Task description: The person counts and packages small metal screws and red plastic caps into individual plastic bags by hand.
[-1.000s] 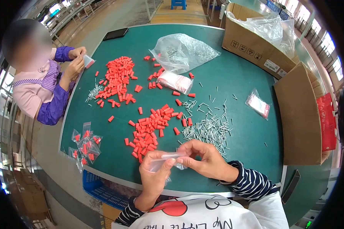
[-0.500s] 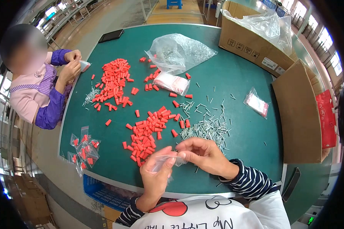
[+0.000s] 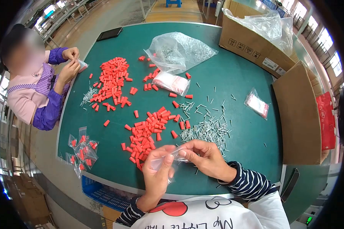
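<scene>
A small clear plastic bag (image 3: 156, 163) is gripped between the thumb and fingers of my left hand (image 3: 156, 170). My right hand (image 3: 208, 158) pinches the bag's upper edge, its thumb and index finger close to my left fingertips. Whether anything lies inside the bag I cannot make out. Just beyond my left hand is a pile of red conical plastic caps (image 3: 143, 133). Beyond my right hand a heap of silver screws (image 3: 208, 129) is spread over the green table (image 3: 240, 152).
Filled little bags (image 3: 82, 150) lie at the table's left. A co-worker (image 3: 38, 84) handles a bag beside another red cap pile (image 3: 114, 74). A large screw bag (image 3: 179, 51), packs of bags (image 3: 172, 83), (image 3: 257, 104) and cardboard boxes (image 3: 256, 42) stand farther off.
My right thumb and fingers have shifted slightly along the bag's edge, and the bag now looks stretched between both hands. The view has moved slightly.
</scene>
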Demonstrator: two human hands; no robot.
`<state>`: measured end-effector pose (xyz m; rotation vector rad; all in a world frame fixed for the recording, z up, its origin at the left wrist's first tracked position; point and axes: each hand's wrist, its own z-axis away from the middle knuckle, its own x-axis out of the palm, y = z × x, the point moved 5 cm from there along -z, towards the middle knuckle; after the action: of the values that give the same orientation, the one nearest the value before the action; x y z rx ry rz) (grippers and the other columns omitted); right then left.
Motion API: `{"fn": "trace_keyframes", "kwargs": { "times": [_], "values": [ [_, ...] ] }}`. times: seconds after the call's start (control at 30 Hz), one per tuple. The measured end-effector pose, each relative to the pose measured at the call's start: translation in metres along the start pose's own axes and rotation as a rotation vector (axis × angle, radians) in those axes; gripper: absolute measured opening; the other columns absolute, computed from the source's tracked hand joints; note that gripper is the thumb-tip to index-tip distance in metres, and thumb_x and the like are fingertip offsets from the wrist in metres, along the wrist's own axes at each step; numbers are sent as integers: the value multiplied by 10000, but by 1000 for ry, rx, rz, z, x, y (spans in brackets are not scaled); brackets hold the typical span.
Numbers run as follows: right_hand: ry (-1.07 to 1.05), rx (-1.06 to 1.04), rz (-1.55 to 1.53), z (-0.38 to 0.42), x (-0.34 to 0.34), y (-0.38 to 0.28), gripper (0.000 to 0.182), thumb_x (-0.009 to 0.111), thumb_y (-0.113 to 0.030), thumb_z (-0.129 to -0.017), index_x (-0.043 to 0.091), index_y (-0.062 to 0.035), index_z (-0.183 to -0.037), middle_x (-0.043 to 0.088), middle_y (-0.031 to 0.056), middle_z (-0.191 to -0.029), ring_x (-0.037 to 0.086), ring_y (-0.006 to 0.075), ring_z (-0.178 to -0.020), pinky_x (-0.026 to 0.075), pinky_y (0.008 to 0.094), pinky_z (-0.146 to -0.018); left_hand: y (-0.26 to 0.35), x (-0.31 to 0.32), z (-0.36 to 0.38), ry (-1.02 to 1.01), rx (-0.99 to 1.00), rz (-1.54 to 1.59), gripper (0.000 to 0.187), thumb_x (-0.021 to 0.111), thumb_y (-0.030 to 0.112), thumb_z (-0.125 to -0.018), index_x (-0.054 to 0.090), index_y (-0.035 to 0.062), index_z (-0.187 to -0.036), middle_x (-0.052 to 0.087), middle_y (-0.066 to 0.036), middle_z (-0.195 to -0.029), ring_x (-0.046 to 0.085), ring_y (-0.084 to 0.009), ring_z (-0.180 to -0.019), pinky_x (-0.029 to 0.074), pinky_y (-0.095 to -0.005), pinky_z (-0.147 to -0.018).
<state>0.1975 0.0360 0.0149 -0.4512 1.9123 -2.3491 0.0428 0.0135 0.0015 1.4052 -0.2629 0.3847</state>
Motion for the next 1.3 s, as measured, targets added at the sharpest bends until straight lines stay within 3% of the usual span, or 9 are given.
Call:
{"fn": "trace_keyframes", "kwargs": {
  "times": [0.23, 0.33, 0.37, 0.57, 0.7, 0.93, 0.97, 1.2, 1.3],
  "values": [
    [43, -9, -79, -1, -1, 1, 176, 662, -172, -949, 658, -5, -1003, 634, -30, -844, 536, 22, -733, 447, 188, -637, 8, 4, -2, 110, -42, 181, 226, 595, 220, -980, 531, 38, -1097, 625, -86, -904, 534, -75, -609, 384, -198, -437],
    [94, -59, -107, -3, -4, -6, 168, 674, -164, -940, 649, -7, -997, 627, -30, -860, 528, 21, -742, 445, 188, -650, 8, -12, -9, -17, -68, 237, 262, 573, 240, -989, 546, 15, -1121, 555, -39, -791, 469, -50, -570, 339, -186, -438],
    [76, -70, -75, -2, -3, -7, 162, 679, -154, -935, 648, -7, -994, 629, -25, -861, 531, 26, -744, 444, 192, -650, 8, -14, -8, -27, -132, 325, 277, 585, 160, -971, 582, -10, -1189, 520, 15, -777, 409, -25, -582, 297, -179, -501],
    [-53, -302, 141, 3, 3, -19, 126, 718, -99, -881, 659, -21, -961, 640, 22, -858, 571, 84, -763, 446, 243, -656, 17, -11, -6, -79, -56, -171, 218, 723, 151, -891, 703, -5, -1042, 521, 46, -726, 439, -28, -655, 328, -196, -569],
    [-44, -241, 173, 7, 5, -30, 121, 711, -109, -888, 660, -19, -951, 635, 25, -857, 573, 94, -765, 454, 246, -678, 26, -7, -5, -160, 140, -383, 144, 719, 93, -886, 734, 21, -1010, 525, 32, -728, 449, -48, -666, 363, -213, -594],
    [-52, -310, 246, 8, 2, -33, 98, 689, -97, -894, 657, -12, -931, 639, 56, -830, 590, 138, -749, 470, 272, -687, 49, 6, 0, -255, 172, -557, 211, 731, 70, -863, 726, 30, -1070, 492, 25, -716, 457, -63, -664, 381, -223, -601],
    [-62, -345, 297, 8, 2, -35, 92, 688, -93, -890, 657, -14, -926, 638, 63, -825, 594, 152, -743, 472, 280, -685, 47, 4, 1, -262, 214, -570, 211, 759, 58, -826, 731, -9, -1024, 548, 11, -746, 463, -63, -668, 366, -216, -587],
    [-108, -454, 377, 13, 6, -45, 75, 687, -74, -871, 659, -10, -898, 629, 80, -791, 607, 204, -726, 478, 312, -678, 45, 3, 5, -257, 327, -650, 207, 796, 39, -781, 747, 34, -982, 521, 6, -692, 460, -79, -631, 365, -225, -564],
    [-86, -428, 347, 13, 6, -48, 135, 676, -51, -873, 647, -4, -996, 627, 91, -877, 615, 187, -765, 491, 308, -705, 44, -3, 5, -226, 428, -679, 205, 816, 42, -760, 743, 68, -950, 483, 8, -658, 435, -91, -591, 362, -243, -536]
  ]
}}
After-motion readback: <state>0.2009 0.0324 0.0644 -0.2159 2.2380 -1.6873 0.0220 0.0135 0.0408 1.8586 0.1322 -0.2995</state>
